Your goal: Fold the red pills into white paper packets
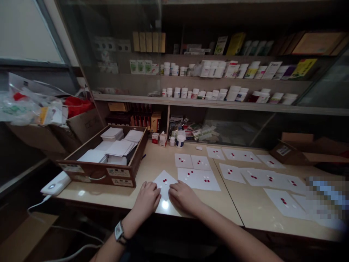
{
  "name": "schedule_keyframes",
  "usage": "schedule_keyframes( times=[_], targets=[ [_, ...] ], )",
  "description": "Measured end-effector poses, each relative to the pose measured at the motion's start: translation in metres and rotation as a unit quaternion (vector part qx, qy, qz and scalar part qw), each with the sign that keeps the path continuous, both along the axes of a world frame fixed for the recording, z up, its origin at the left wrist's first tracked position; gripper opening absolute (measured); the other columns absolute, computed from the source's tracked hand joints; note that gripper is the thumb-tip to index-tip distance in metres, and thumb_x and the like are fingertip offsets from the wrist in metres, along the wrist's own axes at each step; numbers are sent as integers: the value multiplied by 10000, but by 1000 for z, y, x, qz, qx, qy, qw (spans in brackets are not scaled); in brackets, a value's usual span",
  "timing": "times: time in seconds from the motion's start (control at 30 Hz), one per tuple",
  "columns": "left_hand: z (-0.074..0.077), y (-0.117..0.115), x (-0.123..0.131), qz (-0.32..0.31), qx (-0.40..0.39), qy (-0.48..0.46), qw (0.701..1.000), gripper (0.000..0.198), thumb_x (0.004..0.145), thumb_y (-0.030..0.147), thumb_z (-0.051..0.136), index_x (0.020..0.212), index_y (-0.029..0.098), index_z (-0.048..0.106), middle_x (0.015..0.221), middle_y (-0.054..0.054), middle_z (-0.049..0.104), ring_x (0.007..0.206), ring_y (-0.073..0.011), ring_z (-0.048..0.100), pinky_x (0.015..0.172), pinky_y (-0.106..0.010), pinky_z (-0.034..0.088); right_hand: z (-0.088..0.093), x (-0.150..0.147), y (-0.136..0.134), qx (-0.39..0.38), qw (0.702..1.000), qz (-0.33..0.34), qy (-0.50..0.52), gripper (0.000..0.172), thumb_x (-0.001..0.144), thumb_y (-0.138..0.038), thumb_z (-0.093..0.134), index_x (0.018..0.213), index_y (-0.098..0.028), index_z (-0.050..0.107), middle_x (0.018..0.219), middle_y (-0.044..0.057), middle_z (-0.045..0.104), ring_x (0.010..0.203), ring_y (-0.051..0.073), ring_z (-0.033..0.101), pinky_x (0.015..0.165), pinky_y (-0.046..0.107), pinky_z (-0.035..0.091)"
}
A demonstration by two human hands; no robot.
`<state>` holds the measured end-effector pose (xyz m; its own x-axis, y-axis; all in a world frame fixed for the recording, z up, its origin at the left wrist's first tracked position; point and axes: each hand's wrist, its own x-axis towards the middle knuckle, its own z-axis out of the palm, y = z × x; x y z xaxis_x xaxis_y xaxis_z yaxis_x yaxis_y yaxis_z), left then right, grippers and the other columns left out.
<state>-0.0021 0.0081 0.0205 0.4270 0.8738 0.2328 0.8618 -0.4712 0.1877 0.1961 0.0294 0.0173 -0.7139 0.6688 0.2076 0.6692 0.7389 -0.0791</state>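
A small white paper sheet (pixel 165 176) lies turned cornerwise at the front of the table, with red and white tablets (pixel 165 181) on it. My left hand (pixel 147 196), a watch on its wrist, has its fingers curled closed at the sheet's left corner. Opposite it, my right hand (pixel 183 195) is closed at the right corner, fingers bent down. The fingertips are partly hidden, but both hands appear to pinch the paper. Just right of my right hand, more white sheets (pixel 196 179) lie flat with red and white tablets on them.
An open wooden drawer (pixel 111 174) with paper stacks stands at the left, beside a white device (pixel 56 183) with a cable. Small bottles and boxes, including a white jar (pixel 180 141), line the back. Farther right are more tablet sheets (pixel 231 172) and a cardboard box (pixel 305 149).
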Motion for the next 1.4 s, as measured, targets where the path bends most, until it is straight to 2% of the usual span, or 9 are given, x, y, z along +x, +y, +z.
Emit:
schedule_keyframes(
  times=[0.23,0.37,0.47,0.6,0.7,0.83,0.97,1.2,1.4],
  targets=[
    [5,20,10,11,-47,31,998,203,833,154,485,755,146,673,835,-104,630,815,-232,578,783,-367,442,-5,4,12,33,999,27,-20,144,866,-113,485,839,-147,623,818,79,643,745,185,568,772,327,413],
    [4,13,8,14,-49,16,999,149,833,248,548,816,155,663,879,-102,628,840,-237,571,765,-359,444,-10,5,10,44,999,16,7,118,870,-151,494,902,-160,607,858,69,644,768,187,572,801,344,409],
    [5,6,5,-3,-37,19,999,204,798,346,621,886,165,653,916,-102,624,876,-253,559,785,-379,439,-7,5,10,30,999,18,3,98,864,-198,523,911,-168,603,862,61,639,779,190,567,776,331,411],
    [5,9,5,-19,-4,54,998,237,764,384,669,832,158,647,871,-97,627,865,-262,554,784,-396,431,0,4,13,10,999,25,-22,96,869,-229,536,888,-163,604,841,59,637,748,182,561,695,300,403],
    [-2,18,5,-70,38,74,994,196,779,344,666,750,153,630,797,-78,624,817,-238,560,757,-371,430,1,3,17,13,998,32,-47,114,881,-221,522,866,-149,609,824,68,638,730,181,563,662,295,392],
    [-9,26,3,-137,57,91,985,166,816,292,627,743,143,613,725,-55,610,711,-191,564,630,-294,420,-3,2,20,19,996,48,-71,112,880,-196,521,845,-143,613,808,69,644,706,181,560,639,296,379],
    [-3,26,5,-129,33,95,987,209,776,351,654,755,145,620,756,-67,622,698,-187,573,580,-267,409,-6,2,23,18,996,47,-72,96,868,-184,530,838,-147,613,802,66,645,682,175,551,617,290,361],
    [-2,32,6,-129,23,105,986,71,816,158,549,780,153,609,685,-54,614,624,-179,562,555,-264,401,-9,3,27,7,997,48,-62,115,852,-191,511,810,-148,609,787,69,639,670,173,544,607,291,338],
    [-9,35,-3,-117,16,83,990,143,824,80,505,742,149,599,673,-46,613,600,-161,555,553,-249,393,-1,8,22,-17,999,41,-4,114,813,-225,516,857,-166,603,801,58,640,671,169,534,611,293,334]
  ],
)
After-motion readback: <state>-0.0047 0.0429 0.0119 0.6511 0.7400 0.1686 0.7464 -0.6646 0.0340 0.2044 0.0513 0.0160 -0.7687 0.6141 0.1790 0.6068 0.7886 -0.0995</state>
